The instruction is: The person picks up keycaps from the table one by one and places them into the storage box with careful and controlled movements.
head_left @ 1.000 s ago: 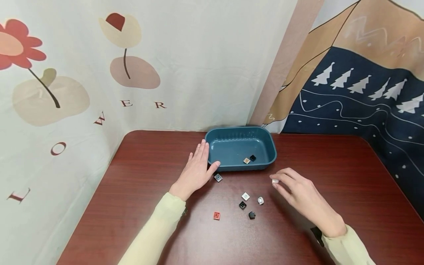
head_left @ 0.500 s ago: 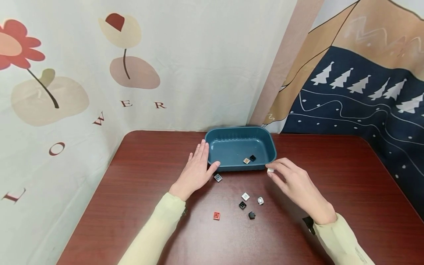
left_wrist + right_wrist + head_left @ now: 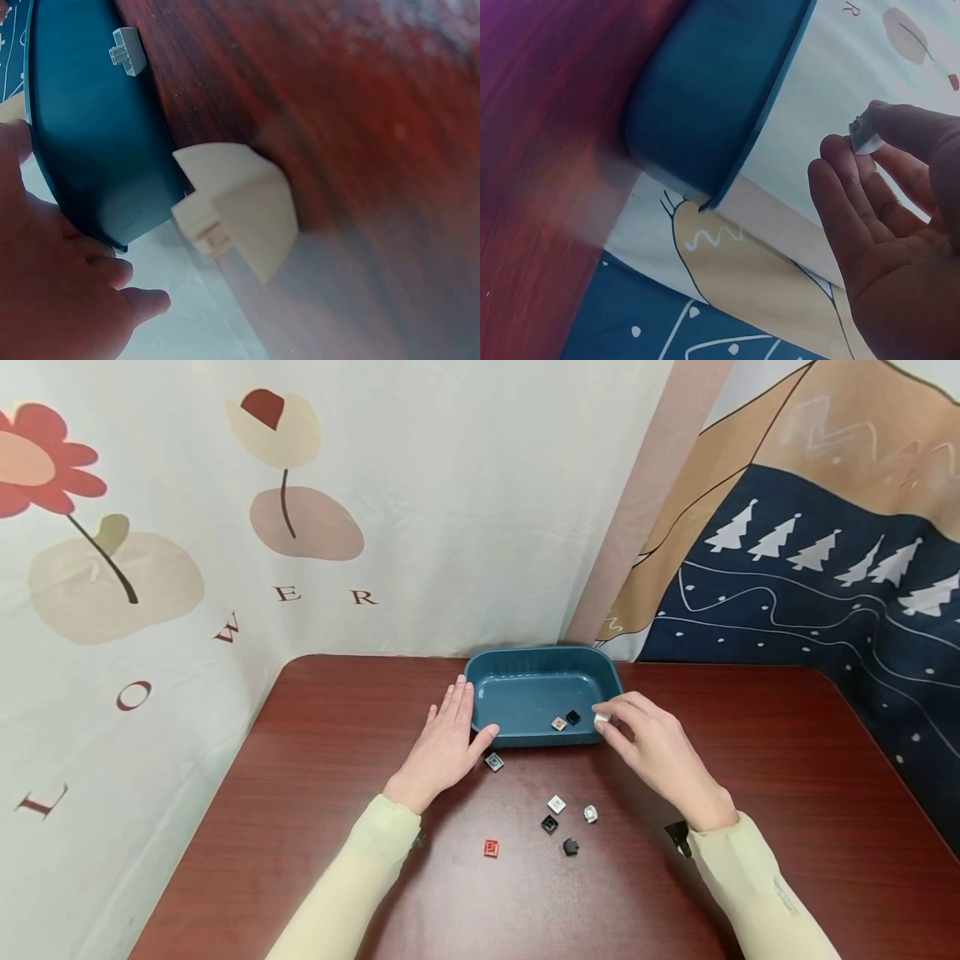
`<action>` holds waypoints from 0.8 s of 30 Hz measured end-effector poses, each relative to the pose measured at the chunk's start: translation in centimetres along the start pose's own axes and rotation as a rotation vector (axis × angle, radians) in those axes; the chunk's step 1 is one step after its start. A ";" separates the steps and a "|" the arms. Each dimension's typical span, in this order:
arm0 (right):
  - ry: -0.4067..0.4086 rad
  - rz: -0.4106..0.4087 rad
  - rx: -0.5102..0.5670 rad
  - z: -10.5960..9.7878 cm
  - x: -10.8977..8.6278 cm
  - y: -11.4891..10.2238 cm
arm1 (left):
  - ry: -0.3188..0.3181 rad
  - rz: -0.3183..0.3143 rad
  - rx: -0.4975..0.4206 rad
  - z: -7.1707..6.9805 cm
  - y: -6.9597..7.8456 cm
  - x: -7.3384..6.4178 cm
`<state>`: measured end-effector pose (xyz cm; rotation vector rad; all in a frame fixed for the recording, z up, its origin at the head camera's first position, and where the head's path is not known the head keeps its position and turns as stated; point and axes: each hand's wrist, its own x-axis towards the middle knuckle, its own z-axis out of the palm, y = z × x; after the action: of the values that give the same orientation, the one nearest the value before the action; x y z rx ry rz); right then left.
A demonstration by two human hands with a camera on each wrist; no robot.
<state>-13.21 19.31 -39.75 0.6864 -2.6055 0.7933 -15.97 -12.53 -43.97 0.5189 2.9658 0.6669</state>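
Observation:
In the head view a blue-green plastic basin [image 3: 536, 739] stands at the table's back edge, with a tan keycap [image 3: 558, 724] and a black keycap [image 3: 573, 717] inside. My left hand [image 3: 441, 747] rests against its left side, fingers straight, thumb at the front rim. Over the right front corner, my right hand [image 3: 663, 756] pinches a white keycap [image 3: 601, 717] between thumb and fingertips. The right wrist view shows that keycap [image 3: 864, 135] held above the basin's rim. A grey keycap [image 3: 493, 762] lies just below my left thumb; a pale keycap [image 3: 240, 202] looms close in the left wrist view.
On the dark red table [image 3: 337, 735] lie a white keycap [image 3: 556, 804], a black one with its hollow up, a whitish keycap [image 3: 590, 814], a dark keycap [image 3: 571, 847] and a red keycap [image 3: 491, 848]. Printed curtains [image 3: 450, 510] hang behind the table.
My right hand has moved left and away from me with the white keycap, from beside the basin to over its right front corner. My left hand stays in place.

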 end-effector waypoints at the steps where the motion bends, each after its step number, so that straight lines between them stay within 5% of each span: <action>1: -0.005 0.006 0.006 0.1 0.3 0.1 | -0.002 -0.001 0.000 0.0 0.0 0.0; 12: 0.006 0.049 0.042 1.5 2.8 0.9 | -0.007 0.000 -0.010 -0.1 0.1 -0.1; 24: -0.068 0.158 0.054 3.5 5.0 1.2 | -0.010 -0.003 -0.008 -0.1 0.1 0.0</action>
<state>-18.60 16.34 -40.79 0.5361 -2.7351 0.9051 -15.96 -12.50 -43.84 0.5161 2.9526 0.6741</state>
